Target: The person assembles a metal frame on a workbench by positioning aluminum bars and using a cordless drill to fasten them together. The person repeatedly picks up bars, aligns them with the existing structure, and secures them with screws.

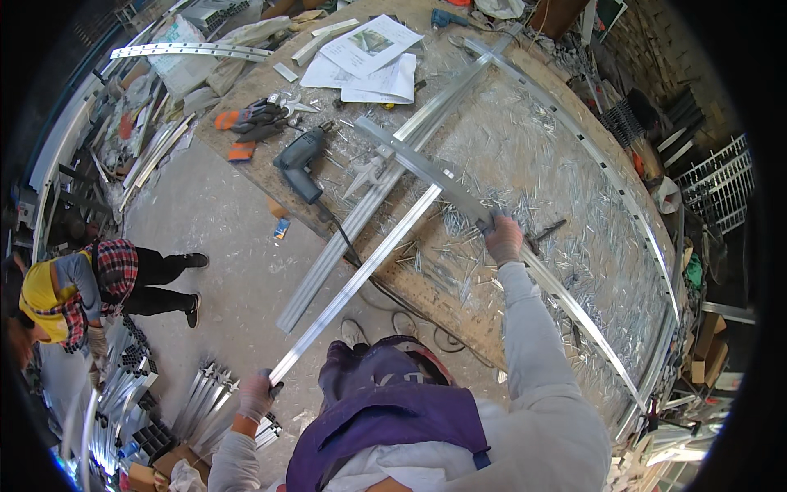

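Observation:
My left hand (pixel 253 396), in a light work glove, grips the near end of a shiny ribbed metal profile (pixel 356 280) that slopes up across the worktable's front edge. Its far end meets the side of a long crosswise metal bar (pixel 578 313). My right hand (pixel 504 237), also gloved, is closed around that bar above the table. Left of the held profile lie ribbed metal profiles (pixel 332 277), jutting past the table edge. A pale spiked fitting (pixel 367 175) sits by the bar's left part. Near it rests a grey-blue power drill (pixel 300 157) with a cable.
Thin metal pins (pixel 458 221) litter the wooden worktable (pixel 424 301). A punched metal rail (pixel 599 161) follows its far right side. Papers (pixel 369 46), orange-and-grey gloves (pixel 252 120) and another drill (pixel 447 18) lie farther back. A co-worker (pixel 114 270) bends over metal pieces at left.

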`<state>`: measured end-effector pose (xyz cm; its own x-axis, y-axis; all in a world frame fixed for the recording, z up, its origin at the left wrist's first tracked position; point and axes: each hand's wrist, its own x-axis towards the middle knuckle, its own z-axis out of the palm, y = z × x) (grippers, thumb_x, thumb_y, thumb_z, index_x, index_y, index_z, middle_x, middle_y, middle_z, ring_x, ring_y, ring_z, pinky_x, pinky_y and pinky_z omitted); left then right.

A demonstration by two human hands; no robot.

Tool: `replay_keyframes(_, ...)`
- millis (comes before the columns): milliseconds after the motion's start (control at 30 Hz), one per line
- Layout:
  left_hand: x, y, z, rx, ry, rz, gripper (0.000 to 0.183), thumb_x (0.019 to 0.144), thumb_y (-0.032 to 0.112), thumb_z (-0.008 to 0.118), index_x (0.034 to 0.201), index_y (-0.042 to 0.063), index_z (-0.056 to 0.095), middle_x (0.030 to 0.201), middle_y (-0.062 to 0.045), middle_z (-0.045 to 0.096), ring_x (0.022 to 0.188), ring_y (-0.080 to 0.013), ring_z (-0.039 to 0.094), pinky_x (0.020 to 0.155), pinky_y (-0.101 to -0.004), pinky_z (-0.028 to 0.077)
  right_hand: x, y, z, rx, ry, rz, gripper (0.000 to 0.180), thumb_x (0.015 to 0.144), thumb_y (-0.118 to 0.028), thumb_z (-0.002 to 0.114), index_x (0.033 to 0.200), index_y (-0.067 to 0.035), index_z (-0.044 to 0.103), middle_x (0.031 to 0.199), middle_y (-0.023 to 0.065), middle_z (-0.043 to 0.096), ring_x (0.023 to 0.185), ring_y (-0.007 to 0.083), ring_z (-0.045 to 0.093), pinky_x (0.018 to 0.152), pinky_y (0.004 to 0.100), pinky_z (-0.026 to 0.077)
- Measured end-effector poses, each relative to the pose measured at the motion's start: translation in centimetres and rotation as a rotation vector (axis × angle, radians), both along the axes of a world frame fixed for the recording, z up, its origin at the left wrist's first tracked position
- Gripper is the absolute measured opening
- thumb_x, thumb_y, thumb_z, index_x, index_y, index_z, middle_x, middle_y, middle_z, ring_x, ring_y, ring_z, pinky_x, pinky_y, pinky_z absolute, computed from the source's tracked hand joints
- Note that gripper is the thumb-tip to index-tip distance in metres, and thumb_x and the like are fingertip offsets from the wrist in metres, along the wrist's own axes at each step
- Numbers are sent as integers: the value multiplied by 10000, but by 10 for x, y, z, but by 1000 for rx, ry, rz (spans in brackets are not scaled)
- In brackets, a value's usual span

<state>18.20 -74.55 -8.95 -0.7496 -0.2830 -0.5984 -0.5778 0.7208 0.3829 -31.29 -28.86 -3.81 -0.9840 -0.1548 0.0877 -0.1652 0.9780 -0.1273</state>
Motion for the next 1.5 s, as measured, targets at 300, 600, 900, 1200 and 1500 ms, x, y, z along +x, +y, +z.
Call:
replay_keyframes(300, -144, 116, 65, 41, 154, -21, 319, 872, 339, 621, 1016, 65, 544, 893, -199, 623, 843, -408, 601, 695, -486, 477, 21, 1, -3, -8, -73, 37, 396, 769, -421, 695, 998, -109, 611, 965, 153, 629, 878, 361, 604, 749, 459, 493)
replay_keyframes(600, -279, 170, 32, -58, 334, -122, 353, 883, 370, 609, 981, 51, 495, 848, -217, 629, 812, -416, 610, 668, -493, 472, 25, -2, -1, -11, 72, 90, 411, 756, -443, 691, 1002, -125, 605, 871, 130, 640, 894, 334, 605, 826, 418, 473)
replay_keyframes(900, -377, 195, 47, -78, 387, -144, 360, 869, 331, 627, 1032, 37, 498, 895, -227, 644, 876, -403, 621, 725, -485, 488, 22, -4, 6, -4, -113, 77, 464, 782, -441, 667, 1071, -81, 621, 1055, 141, 622, 1013, 343, 576, 882, 425, 467)
replay_keyframes(1200, -406, 200, 45, -83, 522, -142, 512, 807, 386, 700, 1123, 34, 505, 994, -204, 650, 927, -382, 633, 787, -457, 510, 32, -5, 6, -74, -80, 95, 442, 771, -397, 686, 1066, -74, 622, 1026, 144, 631, 974, 331, 581, 850, 427, 475)
replay_keyframes(1500, -334, 169, 28, -107, 204, -118, 412, 829, 430, 655, 1006, 75, 544, 870, -157, 667, 872, -360, 642, 746, -450, 493, 35, -6, 7, -107, -114, 63, 455, 774, -405, 688, 1091, -88, 606, 1020, 150, 630, 977, 336, 581, 835, 441, 476)
